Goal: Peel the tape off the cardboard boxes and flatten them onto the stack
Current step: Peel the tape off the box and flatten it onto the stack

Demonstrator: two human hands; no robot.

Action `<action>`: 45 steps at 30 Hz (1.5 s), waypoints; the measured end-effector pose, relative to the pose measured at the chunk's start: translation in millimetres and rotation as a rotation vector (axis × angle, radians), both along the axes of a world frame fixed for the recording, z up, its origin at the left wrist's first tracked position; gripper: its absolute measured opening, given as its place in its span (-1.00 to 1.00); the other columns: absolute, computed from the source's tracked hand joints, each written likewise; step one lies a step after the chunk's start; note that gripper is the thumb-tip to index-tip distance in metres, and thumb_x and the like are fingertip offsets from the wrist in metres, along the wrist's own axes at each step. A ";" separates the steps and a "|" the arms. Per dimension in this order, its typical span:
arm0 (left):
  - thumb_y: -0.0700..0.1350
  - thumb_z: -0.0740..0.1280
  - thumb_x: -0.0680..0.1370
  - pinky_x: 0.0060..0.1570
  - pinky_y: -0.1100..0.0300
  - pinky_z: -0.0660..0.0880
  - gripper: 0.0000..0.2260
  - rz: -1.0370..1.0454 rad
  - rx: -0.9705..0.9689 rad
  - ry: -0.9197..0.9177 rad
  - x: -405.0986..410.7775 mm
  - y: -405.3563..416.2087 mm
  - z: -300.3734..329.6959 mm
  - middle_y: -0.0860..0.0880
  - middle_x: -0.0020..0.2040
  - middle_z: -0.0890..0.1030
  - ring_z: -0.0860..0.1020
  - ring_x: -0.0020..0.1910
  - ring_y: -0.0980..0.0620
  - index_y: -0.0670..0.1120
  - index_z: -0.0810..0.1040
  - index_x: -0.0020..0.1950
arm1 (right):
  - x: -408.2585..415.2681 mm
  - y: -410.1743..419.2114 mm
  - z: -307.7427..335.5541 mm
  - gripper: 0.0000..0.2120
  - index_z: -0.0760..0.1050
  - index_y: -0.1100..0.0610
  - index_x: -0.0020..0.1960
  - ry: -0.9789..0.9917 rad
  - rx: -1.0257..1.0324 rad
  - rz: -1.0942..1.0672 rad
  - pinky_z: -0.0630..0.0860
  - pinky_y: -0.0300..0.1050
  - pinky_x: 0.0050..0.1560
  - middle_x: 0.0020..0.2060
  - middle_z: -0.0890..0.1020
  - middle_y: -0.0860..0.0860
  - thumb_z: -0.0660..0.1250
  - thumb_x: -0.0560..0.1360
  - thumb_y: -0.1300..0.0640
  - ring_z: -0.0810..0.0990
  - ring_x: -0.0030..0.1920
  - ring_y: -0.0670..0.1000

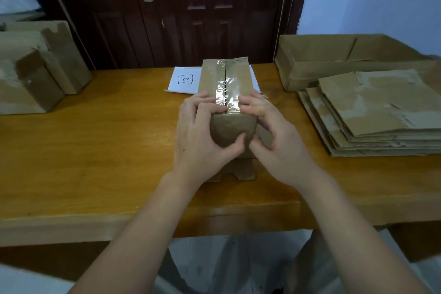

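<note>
Gripping the taped box (224, 83) on the bench (95, 150), left hand (200, 141) curls around its near end while right hand (274, 145) fingers pinch the tape (226, 95).

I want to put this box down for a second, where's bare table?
Bare table lies left of the taped box, up to the unflattened boxes. A narrower strip runs between the box and the flattened stack. The right end is crowded.
</note>
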State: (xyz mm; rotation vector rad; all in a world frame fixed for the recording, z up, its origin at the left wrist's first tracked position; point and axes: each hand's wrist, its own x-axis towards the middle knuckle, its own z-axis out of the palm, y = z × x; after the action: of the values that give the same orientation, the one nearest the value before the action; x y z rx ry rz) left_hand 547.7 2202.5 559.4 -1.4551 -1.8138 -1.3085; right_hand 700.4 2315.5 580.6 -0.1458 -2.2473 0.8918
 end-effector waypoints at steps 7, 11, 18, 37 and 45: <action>0.06 0.56 0.38 0.33 -0.01 0.46 -0.52 0.020 0.036 0.043 0.4 1.7 -1.1 -0.07 0.26 0.46 0.41 0.39 -0.04 -0.09 0.49 0.18 | 0.7 -2.6 1.5 -0.48 0.42 0.17 0.41 -0.006 0.001 0.004 0.32 0.23 0.50 0.48 0.42 0.00 0.32 0.50 0.45 0.17 0.59 -0.07; -0.01 0.55 0.36 0.25 -0.08 0.50 -0.56 0.043 0.062 0.034 3.3 5.7 -1.2 -0.14 0.22 0.51 0.45 0.36 -0.09 -0.16 0.54 0.13 | 1.6 -2.3 1.9 -0.50 0.41 0.16 0.41 -0.006 -0.005 0.008 0.32 0.24 0.49 0.48 0.42 -0.01 0.34 0.52 0.41 0.17 0.59 -0.06; 0.08 0.58 0.36 0.31 -0.06 0.47 -0.47 0.025 -0.029 0.062 -2.7 -1.4 0.9 -0.14 0.26 0.50 0.42 0.39 -0.08 -0.14 0.53 0.20 | 0.1 -1.4 -0.4 -0.48 0.40 0.15 0.43 -0.004 0.007 0.001 0.32 0.24 0.50 0.48 0.41 -0.02 0.31 0.50 0.42 0.16 0.60 -0.07; -0.05 0.54 0.36 0.30 -0.09 0.48 -0.54 0.001 -0.067 0.020 -0.9 -6.8 8.1 -0.14 0.26 0.51 0.44 0.39 -0.09 -0.17 0.57 0.19 | -2.0 -0.8 -2.6 -0.47 0.38 0.07 0.43 0.010 0.033 -0.007 0.34 0.24 0.48 0.49 0.39 -0.04 0.35 0.52 0.38 0.15 0.60 -0.06; 0.07 0.56 0.38 0.36 -0.05 0.45 -0.47 -0.029 -0.109 0.047 -2.1 -15.3 12.8 -0.08 0.30 0.51 0.42 0.43 -0.04 -0.14 0.57 0.26 | -0.8 3.9 11.3 -0.83 0.70 0.11 0.09 -0.029 0.589 -0.120 0.39 0.18 0.43 0.33 0.54 0.17 0.40 0.55 0.23 0.38 0.45 0.19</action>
State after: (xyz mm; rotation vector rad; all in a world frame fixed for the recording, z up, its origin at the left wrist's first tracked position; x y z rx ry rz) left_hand 545.6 2187.2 572.2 -1.5606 -1.8659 -1.1960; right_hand 699.6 2319.4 591.9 -0.0202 -2.3997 0.1432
